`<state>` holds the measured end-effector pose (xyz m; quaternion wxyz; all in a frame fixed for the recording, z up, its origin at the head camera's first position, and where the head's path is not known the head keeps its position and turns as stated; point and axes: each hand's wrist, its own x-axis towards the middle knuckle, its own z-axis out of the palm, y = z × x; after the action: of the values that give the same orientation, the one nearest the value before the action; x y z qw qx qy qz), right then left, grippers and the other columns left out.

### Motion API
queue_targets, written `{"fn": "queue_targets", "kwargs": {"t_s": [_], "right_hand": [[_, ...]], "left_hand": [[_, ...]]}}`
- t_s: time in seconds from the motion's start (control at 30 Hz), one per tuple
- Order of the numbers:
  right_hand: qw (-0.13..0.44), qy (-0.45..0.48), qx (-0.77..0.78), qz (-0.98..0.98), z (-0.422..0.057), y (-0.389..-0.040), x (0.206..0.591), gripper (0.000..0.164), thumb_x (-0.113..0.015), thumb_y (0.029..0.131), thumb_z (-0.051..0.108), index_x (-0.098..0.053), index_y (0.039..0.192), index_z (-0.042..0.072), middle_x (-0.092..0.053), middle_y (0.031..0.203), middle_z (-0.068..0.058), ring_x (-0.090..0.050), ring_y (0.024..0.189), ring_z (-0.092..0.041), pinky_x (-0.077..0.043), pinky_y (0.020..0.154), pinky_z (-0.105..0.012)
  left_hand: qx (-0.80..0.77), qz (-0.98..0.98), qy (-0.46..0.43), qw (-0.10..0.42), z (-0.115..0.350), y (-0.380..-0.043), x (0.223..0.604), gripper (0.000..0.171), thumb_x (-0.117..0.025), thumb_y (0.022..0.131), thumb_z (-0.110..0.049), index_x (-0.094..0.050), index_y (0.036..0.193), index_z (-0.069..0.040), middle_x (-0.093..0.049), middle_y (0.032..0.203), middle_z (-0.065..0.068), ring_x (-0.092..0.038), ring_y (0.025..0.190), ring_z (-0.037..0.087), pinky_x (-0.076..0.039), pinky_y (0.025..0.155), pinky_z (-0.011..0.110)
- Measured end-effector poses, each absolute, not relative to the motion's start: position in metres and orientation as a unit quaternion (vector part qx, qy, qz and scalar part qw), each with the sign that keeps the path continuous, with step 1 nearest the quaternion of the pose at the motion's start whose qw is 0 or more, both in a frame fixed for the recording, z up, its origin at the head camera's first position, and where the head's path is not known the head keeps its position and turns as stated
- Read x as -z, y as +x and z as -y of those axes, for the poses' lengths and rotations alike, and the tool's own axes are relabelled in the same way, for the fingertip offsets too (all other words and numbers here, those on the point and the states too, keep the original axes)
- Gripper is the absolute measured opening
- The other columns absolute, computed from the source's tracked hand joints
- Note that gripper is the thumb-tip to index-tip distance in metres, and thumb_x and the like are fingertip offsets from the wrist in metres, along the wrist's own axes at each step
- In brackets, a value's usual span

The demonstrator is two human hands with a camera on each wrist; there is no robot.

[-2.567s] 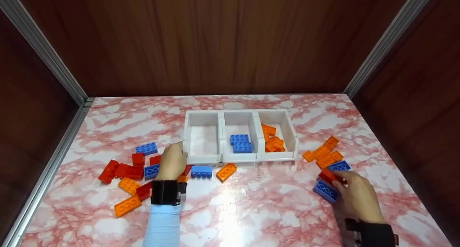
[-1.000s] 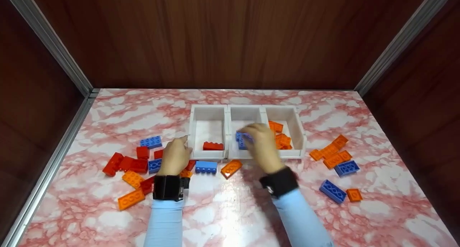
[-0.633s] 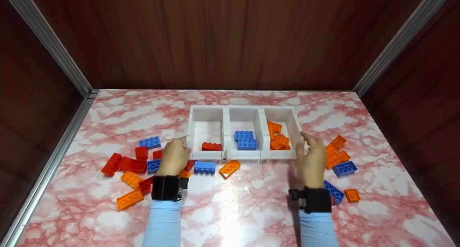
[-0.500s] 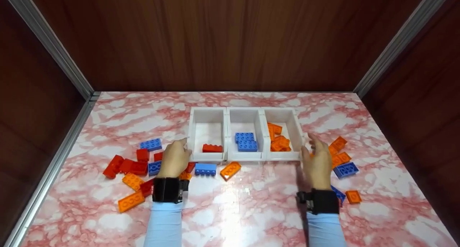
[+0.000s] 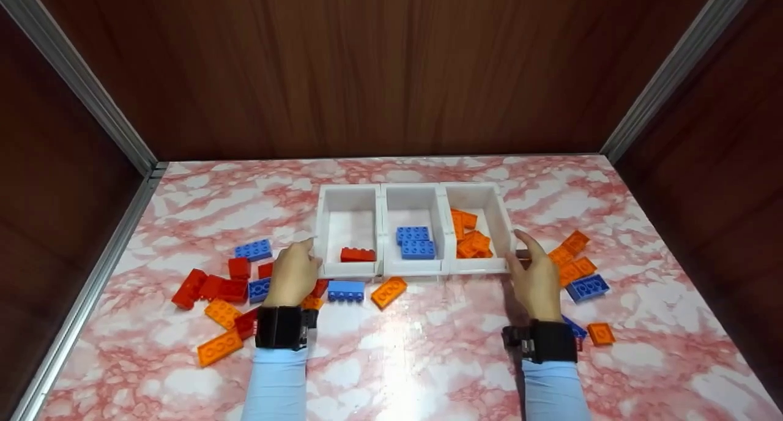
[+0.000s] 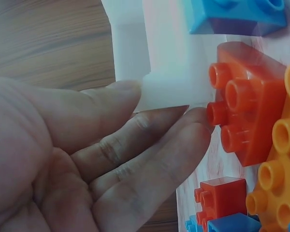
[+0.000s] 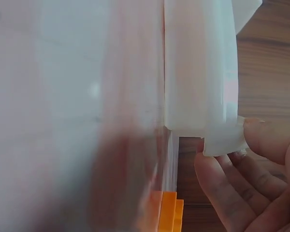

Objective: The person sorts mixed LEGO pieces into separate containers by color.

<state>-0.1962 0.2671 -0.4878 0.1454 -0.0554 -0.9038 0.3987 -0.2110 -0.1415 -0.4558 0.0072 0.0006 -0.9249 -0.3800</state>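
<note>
The lower-L corner of the white tray (image 5: pixel 416 268) is being pinched by the L hand (image 5: pixel 292 276), thumb on the lip, fingers curled beneath; the lower-R corner is being pinched likewise by the R hand (image 5: pixel 537 283), thumb one side, fingertips the other. The tray is being held mid-frame, just below centre; whether its base is touching the table (image 5: pixel 459 372) can't be told.

For a good hold, equal pressure should be being applied at both ends, w/ the tray being kept level; if one end were being pulled harder, the row would prob. be twisting at its seams & loose contents sliding.

The long axis is running L-R across the frame, approx. parallel to the table's back edge. The 3 comps are being lined up along it, open tops facing up, front wall facing frame bottom.

A red brick (image 5: pixel 358 254) is being held in the L comp., blue bricks (image 5: pixel 418 249) in the mid, orange bricks (image 5: pixel 474 245) in the R.

Just below the tray, the front is being crowded by a blue 8-stud brick (image 5: pixel 346 290) & a loose orange brick (image 5: pixel 389 292); any slide toward frame bottom would likely be getting blocked there.
</note>
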Motion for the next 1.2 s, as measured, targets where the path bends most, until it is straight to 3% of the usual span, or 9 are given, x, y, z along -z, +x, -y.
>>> {"fn": "queue_targets", "kwargs": {"t_s": [0.27, 0.4, 0.5, 0.63, 0.83, 0.97, 1.07, 1.2], "right_hand": [[0.11, -0.044, -0.382, 0.917, -0.269, -0.195, 0.481, 0.05, -0.056, 0.102, 0.017, -0.044, 0.151, 0.017, -0.07, 0.106, -0.021, -0.067, 0.087, -0.031, -0.055, 0.068, -0.041], [0.082, -0.043, -0.38, 0.92, -0.272, -0.193, 0.476, 0.054, -0.056, 0.102, 0.017, -0.039, 0.154, 0.019, -0.068, 0.11, -0.022, -0.066, 0.085, -0.031, -0.054, 0.063, -0.036], [0.064, -0.044, -0.376, 0.923, -0.273, -0.192, 0.472, 0.056, -0.055, 0.103, 0.017, -0.035, 0.155, 0.02, -0.066, 0.114, -0.024, -0.066, 0.087, -0.032, -0.055, 0.064, -0.037], [0.056, -0.04, -0.371, 0.926, -0.275, -0.192, 0.47, 0.058, -0.055, 0.102, 0.016, -0.033, 0.156, 0.019, -0.065, 0.116, -0.026, -0.066, 0.087, -0.032, -0.054, 0.064, -0.037], [0.06, -0.035, -0.362, 0.929, -0.274, -0.191, 0.471, 0.06, -0.056, 0.101, 0.014, -0.032, 0.156, 0.018, -0.066, 0.115, -0.026, -0.067, 0.087, -0.033, -0.054, 0.065, -0.038], [0.054, -0.033, -0.364, 0.929, -0.273, -0.19, 0.471, 0.061, -0.056, 0.101, 0.013, -0.032, 0.157, 0.018, -0.066, 0.115, -0.026, -0.067, 0.092, -0.034, -0.056, 0.072, -0.043], [0.048, -0.037, -0.362, 0.93, -0.272, -0.191, 0.471, 0.062, -0.056, 0.101, 0.014, -0.031, 0.157, 0.018, -0.065, 0.117, -0.025, -0.067, 0.094, -0.035, -0.056, 0.075, -0.045], [0.042, -0.041, -0.359, 0.932, -0.271, -0.192, 0.47, 0.061, -0.055, 0.102, 0.015, -0.029, 0.157, 0.019, -0.064, 0.118, -0.026, -0.066, 0.094, -0.035, -0.056, 0.077, -0.046]], "left_hand": [[0.369, 0.929, 0.007, -0.018, 0.143, -0.208, 0.45, 0.046, -0.059, 0.098, -0.005, -0.048, 0.14, 0.01, -0.068, 0.107, 0.022, -0.065, 0.095, 0.034, -0.053, 0.088, 0.047], [0.369, 0.929, 0.014, -0.018, 0.147, -0.203, 0.439, 0.043, -0.059, 0.098, -0.009, -0.054, 0.137, 0.007, -0.07, 0.104, 0.018, -0.065, 0.089, 0.029, -0.054, 0.077, 0.042], [0.373, 0.927, 0.029, -0.007, 0.154, -0.197, 0.43, 0.041, -0.059, 0.098, -0.011, -0.057, 0.136, 0.005, -0.069, 0.095, 0.015, -0.061, 0.075, 0.025, -0.05, 0.063, 0.036], [0.362, 0.932, 0.037, 0.001, 0.171, -0.191, 0.424, 0.041, -0.059, 0.097, -0.012, -0.058, 0.135, 0.003, -0.068, 0.092, 0.013, -0.06, 0.07, 0.024, -0.049, 0.06, 0.035], [0.343, 0.937, 0.067, -0.012, 0.21, -0.187, 0.431, 0.046, -0.063, 0.096, -0.014, -0.055, 0.137, 0.005, -0.065, 0.114, 0.024, -0.061, 0.096, 0.036, -0.05, 0.083, 0.049], [0.355, 0.927, 0.113, -0.038, 0.238, -0.182, 0.44, 0.052, -0.063, 0.096, -0.013, -0.048, 0.144, 0.002, -0.056, 0.13, 0.029, -0.062, 0.095, 0.039, -0.052, 0.079, 0.048], [0.355, 0.925, 0.13, -0.051, 0.251, -0.18, 0.447, 0.056, -0.064, 0.096, -0.012, -0.045, 0.146, 0.001, -0.052, 0.133, 0.031, -0.061, 0.098, 0.039, -0.052, 0.078, 0.047], [0.338, 0.93, 0.136, -0.058, 0.257, -0.179, 0.452, 0.059, -0.068, 0.093, -0.011, -0.045, 0.145, 0.004, -0.055, 0.129, 0.03, -0.055, 0.108, 0.041, -0.046, 0.09, 0.051]]}}
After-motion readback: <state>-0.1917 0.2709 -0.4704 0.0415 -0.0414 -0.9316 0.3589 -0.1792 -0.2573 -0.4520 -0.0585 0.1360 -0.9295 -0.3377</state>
